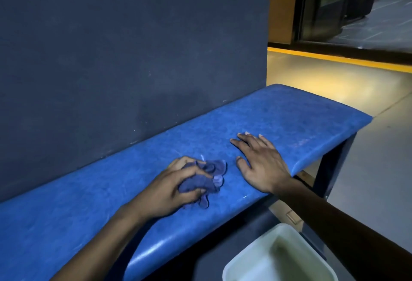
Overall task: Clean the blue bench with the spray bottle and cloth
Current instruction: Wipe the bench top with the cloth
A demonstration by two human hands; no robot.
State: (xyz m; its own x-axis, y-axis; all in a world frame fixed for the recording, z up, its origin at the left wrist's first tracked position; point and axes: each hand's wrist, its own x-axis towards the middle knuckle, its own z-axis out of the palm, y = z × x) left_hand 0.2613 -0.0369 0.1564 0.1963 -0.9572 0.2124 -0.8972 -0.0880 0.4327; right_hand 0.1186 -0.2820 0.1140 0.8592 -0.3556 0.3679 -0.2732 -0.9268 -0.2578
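The blue bench (289, 113) runs from lower left to upper right along a dark wall. My left hand (176, 187) is closed around a crumpled blue-purple cloth (209, 178) and presses it onto the seat near the middle. My right hand (260, 162) lies flat on the seat just to the right of the cloth, fingers spread, holding nothing. No spray bottle is in view.
A dark grey wall (133, 57) rises straight behind the bench. A pale plastic tub (245, 263) stands on the floor below the bench's front edge at lower right. Beyond the bench's right end are a light floor, a yellow strip (334, 57) and a glass door.
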